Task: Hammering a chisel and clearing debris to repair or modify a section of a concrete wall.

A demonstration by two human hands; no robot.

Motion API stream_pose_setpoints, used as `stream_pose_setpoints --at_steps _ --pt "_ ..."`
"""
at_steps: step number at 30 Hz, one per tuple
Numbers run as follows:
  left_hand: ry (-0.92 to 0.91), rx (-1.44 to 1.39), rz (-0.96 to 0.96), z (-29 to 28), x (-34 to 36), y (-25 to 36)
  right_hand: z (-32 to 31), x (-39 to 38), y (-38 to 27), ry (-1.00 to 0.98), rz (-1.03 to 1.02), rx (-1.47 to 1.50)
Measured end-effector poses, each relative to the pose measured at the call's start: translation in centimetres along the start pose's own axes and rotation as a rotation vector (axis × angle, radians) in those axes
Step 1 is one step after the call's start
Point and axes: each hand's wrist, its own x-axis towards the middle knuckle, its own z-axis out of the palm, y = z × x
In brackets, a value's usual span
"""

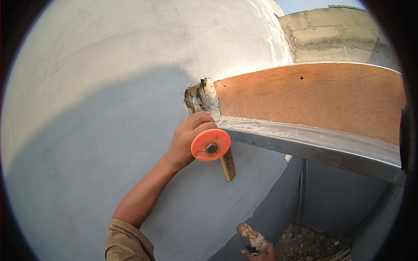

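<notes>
My left hand (191,135) is closed round a chisel with a round orange hand guard (200,141). The chisel's dark struck end (211,148) pokes out of the guard toward me. Its tip is hidden behind my fingers, close under a rough broken hole (198,98) in the plastered wall. Below the guard sticks out a short wooden strip (228,167); I cannot tell what holds it. Low in the picture, my right hand (263,255) grips a dusty, crusted hammer (252,238), apart from the chisel. Most of that hand is cut off by the lower edge.
A grey metal channel (305,148) runs from the hole to the right, dust on its top. Behind it stands a brown plywood board (313,95). The grey wall (96,130) fills the left side. Rubble (305,243) lies far below at the lower right.
</notes>
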Motion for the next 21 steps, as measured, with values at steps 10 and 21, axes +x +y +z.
stream_pose_setpoints --at_steps 10,21 --pt "0.248 0.172 0.164 1.6 -1.2 -1.5 -2.5 3.9 -5.4 0.064 -0.375 -0.593" --pt "0.338 0.180 0.115 1.6 0.2 -1.2 2.8 14.3 -12.8 0.512 -1.314 -0.331"
